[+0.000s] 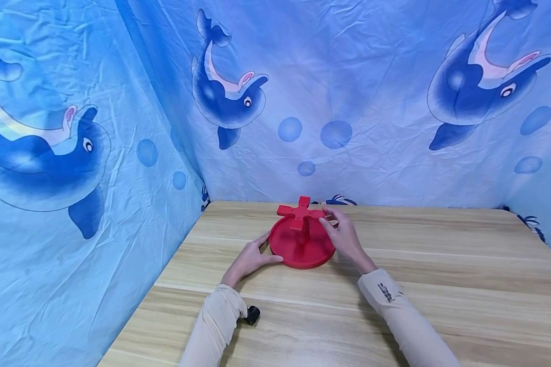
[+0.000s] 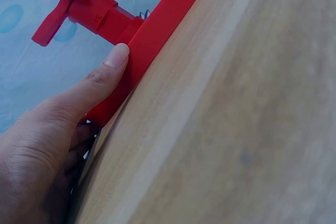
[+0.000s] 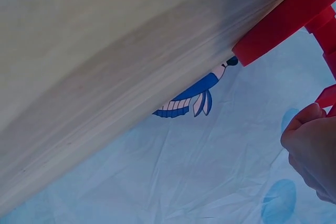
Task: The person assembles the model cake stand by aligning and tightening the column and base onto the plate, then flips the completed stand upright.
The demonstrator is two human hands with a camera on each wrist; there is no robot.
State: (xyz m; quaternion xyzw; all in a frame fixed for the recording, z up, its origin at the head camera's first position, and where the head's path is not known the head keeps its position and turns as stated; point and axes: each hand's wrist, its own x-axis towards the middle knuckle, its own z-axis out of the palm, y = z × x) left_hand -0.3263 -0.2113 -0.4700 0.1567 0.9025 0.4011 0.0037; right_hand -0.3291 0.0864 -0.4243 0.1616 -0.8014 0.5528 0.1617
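Note:
A red stand with a round, rimmed base [image 1: 303,264] sits toward the back of the table. From the base's middle rises a short post [image 2: 97,14], topped by a four-armed cross [image 1: 299,213]. My left hand [image 1: 250,259] holds the left side of the base, its thumb [image 2: 116,56] on the rim and its fingers spread round the edge. At the cross's right arm, my right hand [image 1: 344,235] pinches the tip between thumb and fingers. In the right wrist view that hand [image 3: 315,148] partly hides the arm.
The stand is on a wood-grain table [image 1: 441,265]. A blue curtain [image 1: 372,76] printed with dolphins hangs right behind the table's back edge, and another stretch runs along the left. A small black object [image 1: 252,315] shows at the left sleeve's cuff.

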